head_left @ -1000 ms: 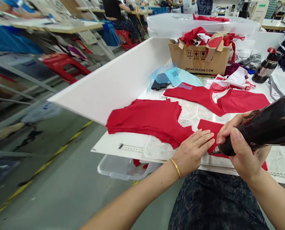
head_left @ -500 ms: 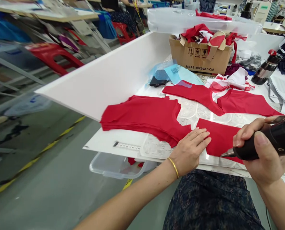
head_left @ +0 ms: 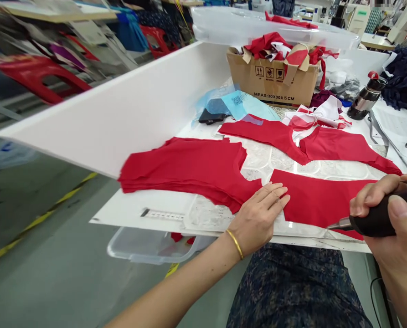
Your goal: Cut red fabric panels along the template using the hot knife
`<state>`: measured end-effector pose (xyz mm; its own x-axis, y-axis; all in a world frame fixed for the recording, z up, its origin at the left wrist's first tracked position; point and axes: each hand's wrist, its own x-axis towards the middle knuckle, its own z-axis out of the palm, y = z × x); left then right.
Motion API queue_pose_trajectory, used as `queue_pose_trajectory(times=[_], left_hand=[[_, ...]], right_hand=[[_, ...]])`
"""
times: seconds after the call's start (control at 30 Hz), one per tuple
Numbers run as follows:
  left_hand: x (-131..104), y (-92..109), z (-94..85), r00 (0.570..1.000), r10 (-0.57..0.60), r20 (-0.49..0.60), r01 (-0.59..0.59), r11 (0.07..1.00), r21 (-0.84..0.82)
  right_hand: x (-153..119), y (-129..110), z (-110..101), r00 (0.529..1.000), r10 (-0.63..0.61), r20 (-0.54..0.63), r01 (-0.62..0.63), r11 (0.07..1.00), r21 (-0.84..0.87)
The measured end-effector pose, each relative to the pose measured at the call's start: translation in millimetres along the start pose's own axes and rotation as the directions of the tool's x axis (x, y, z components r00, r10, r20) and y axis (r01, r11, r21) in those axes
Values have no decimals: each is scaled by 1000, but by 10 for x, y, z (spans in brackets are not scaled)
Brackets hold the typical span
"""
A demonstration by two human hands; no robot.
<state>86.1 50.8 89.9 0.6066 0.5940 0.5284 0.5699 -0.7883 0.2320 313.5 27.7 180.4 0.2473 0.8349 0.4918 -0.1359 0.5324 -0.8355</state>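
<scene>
My left hand (head_left: pixel 258 216) lies flat with its fingers stretched out. Its fingertips touch the left end of a red fabric panel (head_left: pixel 321 198), and its back fingers lie close to the right tip of a stack of red fabric pieces (head_left: pixel 182 164). In my right hand (head_left: pixel 391 218) is a black handheld tool (head_left: pixel 370 223) with a pointed metal nozzle, gripped around its body. The nozzle's tip is at the lower edge of the panel, near the table's front edge. The tool's rear runs out of view on the right.
Behind lie more red fabric pieces (head_left: pixel 343 146), a blue plastic bag (head_left: pixel 251 102), a black object (head_left: pixel 212 117), a cardboard box (head_left: pixel 271 84) of scraps and a bottle (head_left: pixel 365 100). A white board (head_left: pixel 104 109) walls the left side. Below the table sits a clear bin (head_left: pixel 145 248).
The view has swung right, so the table appears farther left. My right hand has moved the tool to the right along the panel's lower edge. My left hand stays on the panel's left end.
</scene>
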Motion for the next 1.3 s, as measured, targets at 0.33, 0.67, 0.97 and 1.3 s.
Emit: queue_pose_trajectory(times=[0.33, 0.67, 0.97, 1.3], left_hand=[[4, -2, -6, 1000, -7, -3, 7, 1000, 0], [14, 4, -13, 1000, 6, -30, -4, 999, 41], [28, 5, -29, 999, 24, -46, -21, 998, 60], [24, 19, -46, 995, 67, -76, -56, 988, 141]], right_hand=[[-23, 60, -24, 999, -14, -37, 15, 1000, 20], [-34, 68, 8, 1000, -7, -1, 7, 1000, -14], [-24, -84, -256, 999, -4, -40, 3, 1000, -14], [29, -70, -289, 999, -3, -41, 3, 1000, -6]])
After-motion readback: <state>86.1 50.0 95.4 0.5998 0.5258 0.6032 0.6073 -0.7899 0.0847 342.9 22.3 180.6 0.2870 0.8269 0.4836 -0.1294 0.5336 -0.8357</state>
